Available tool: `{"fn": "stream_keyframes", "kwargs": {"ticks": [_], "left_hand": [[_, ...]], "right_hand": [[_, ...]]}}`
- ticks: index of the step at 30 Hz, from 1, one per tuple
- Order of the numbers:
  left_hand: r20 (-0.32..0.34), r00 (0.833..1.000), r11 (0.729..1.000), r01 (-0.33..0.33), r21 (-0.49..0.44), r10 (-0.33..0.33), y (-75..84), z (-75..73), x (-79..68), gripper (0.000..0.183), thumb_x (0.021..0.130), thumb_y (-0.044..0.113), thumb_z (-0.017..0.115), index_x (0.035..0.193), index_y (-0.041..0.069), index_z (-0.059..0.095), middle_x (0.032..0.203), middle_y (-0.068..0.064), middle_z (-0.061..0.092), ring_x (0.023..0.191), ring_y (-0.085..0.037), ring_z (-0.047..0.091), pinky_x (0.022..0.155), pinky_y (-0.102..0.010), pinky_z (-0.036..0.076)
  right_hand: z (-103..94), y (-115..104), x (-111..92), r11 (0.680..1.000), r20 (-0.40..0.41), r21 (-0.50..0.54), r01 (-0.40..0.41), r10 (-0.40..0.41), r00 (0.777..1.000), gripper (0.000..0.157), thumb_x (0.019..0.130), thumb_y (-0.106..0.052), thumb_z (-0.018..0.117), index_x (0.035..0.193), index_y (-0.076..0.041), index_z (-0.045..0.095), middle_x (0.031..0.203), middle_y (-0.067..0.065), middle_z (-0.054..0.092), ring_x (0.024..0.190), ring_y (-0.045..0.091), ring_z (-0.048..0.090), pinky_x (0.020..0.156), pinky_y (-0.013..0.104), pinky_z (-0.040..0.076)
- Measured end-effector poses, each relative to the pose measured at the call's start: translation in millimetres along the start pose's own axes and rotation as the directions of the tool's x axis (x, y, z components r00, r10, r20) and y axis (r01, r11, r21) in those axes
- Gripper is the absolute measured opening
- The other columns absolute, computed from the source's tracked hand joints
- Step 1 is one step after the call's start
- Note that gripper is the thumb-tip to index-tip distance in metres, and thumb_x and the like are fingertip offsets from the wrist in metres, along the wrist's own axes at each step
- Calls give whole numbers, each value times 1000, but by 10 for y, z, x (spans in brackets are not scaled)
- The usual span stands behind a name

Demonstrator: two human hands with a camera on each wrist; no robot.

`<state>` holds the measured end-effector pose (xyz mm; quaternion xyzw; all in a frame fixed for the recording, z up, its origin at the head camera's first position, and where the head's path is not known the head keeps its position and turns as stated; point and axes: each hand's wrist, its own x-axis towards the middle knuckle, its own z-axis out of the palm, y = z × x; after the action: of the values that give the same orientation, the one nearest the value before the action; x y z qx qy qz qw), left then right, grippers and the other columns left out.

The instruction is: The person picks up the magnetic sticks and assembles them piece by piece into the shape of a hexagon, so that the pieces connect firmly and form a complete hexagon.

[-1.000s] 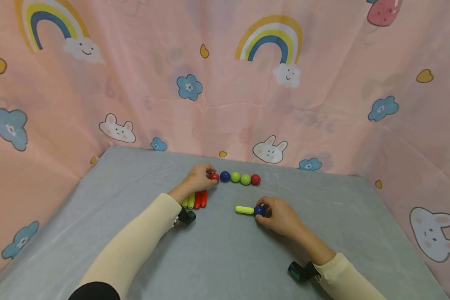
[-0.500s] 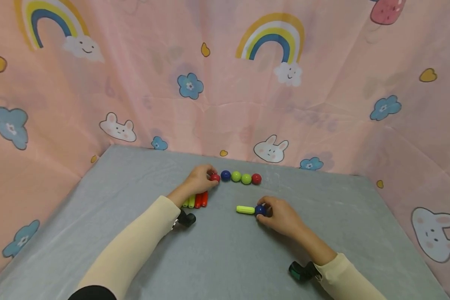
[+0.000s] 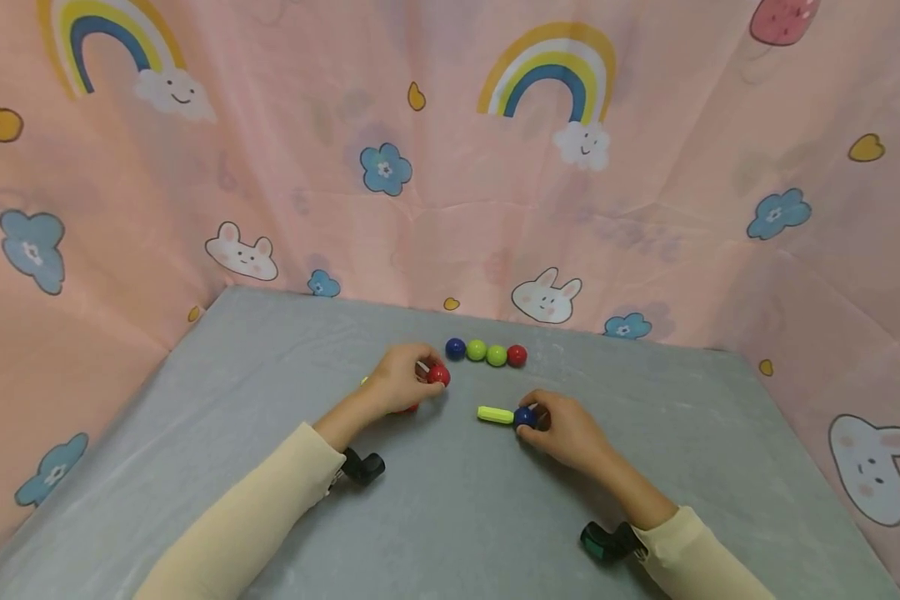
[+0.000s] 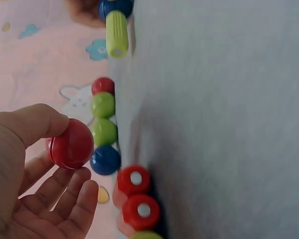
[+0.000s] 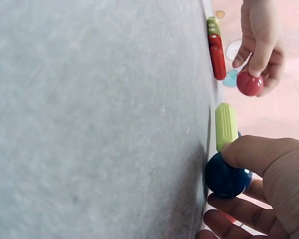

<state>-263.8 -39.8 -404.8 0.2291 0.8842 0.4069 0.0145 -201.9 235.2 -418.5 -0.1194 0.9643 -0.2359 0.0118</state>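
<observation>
- Hung behind: pink curtain (image 3: 450, 217), creased and printed
- Spread below: grey table cover (image 3: 450, 517), matte, soft-looking
- Pinching red ball (image 3: 438, 376), glossy and seamed, in left hand (image 3: 401, 379), near but apart from the row's blue end
- Gripping blue ball (image 3: 525, 417) with right hand (image 3: 566, 429); touching it, ribbed yellow-green rod (image 3: 495, 414), pointing left
- Judged a joining step; likely calls next for steadying the rod and aligning red ball with its free end
- Lined up behind: row of balls (image 3: 476, 350), smooth, shiny
- Lying near left hand: red rods (image 4: 127, 211), faceted, pale-tipped, too hidden to count surely
</observation>
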Motion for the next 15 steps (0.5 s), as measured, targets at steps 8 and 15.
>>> {"fn": "stream_keyframes", "kwargs": {"ticks": [8, 15], "left_hand": [[78, 994, 993, -81, 83, 75, 114, 122, -111, 27, 79, 13, 76, 104, 7, 69, 100, -5, 68, 84, -12, 61, 71, -23, 51], [120, 989, 989, -103, 105, 91, 164, 238, -141, 26, 79, 13, 76, 104, 7, 69, 99, -6, 66, 86, -13, 59, 70, -20, 49]], "right_hand": [[-3, 2, 9, 1000, 6, 5, -10, 10, 1000, 31, 82, -24, 76, 108, -11, 66, 91, 4, 68, 78, 13, 58, 68, 31, 52], [4, -15, 23, 1000, 10, 14, -13, 13, 1000, 31, 82, -24, 75, 108, -12, 66, 89, 3, 67, 75, 13, 55, 65, 28, 50]]}}
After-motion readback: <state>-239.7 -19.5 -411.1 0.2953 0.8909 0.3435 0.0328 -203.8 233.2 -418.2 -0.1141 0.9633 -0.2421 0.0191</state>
